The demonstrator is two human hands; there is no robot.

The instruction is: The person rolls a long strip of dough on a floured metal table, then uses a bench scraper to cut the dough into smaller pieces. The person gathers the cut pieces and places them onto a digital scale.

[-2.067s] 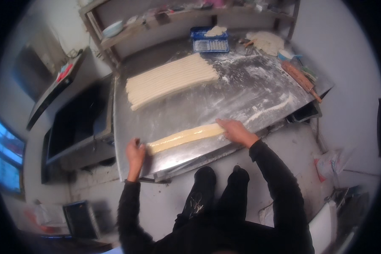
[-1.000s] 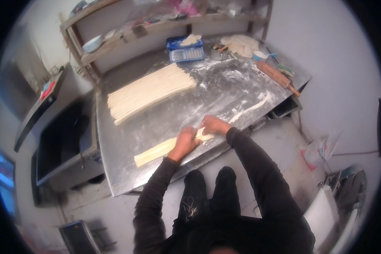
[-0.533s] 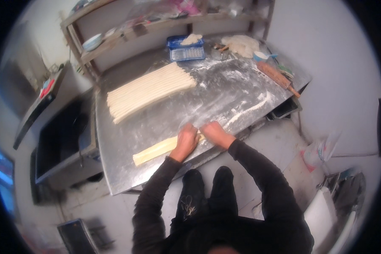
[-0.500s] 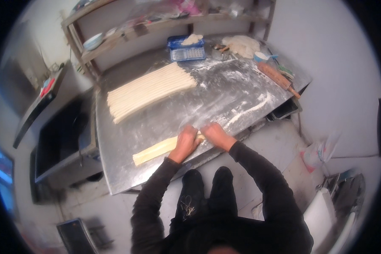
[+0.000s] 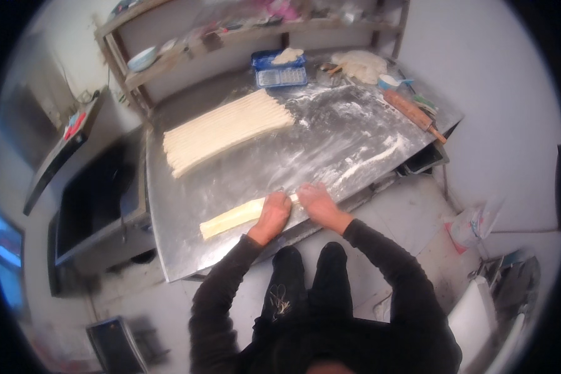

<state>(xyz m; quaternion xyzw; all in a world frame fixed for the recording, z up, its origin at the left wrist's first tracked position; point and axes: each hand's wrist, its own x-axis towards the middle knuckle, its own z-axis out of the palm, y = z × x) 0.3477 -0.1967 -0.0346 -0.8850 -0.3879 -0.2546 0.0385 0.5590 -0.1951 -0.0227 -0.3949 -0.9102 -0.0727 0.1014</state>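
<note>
A pale yellow, flat strip of dough lies along the near side of the floured metal tabletop. My left hand is closed over its right part. Just to the right, my right hand is closed on the strip's end, its fingers curled and partly hidden. A short, narrow bit of dough shows between the two hands. Farther back, a block of several pale dough ropes rests side by side.
At the back stand a blue plastic tray and a big dough lump. A wooden rolling pin and a blue-and-white scoop lie at the right. Behind runs a wooden shelf with a bowl.
My hands have shifted slightly on the dough, the left one a little to the left and nearer me. The whole view has tilted slightly. The dough ropes stay in place.
</note>
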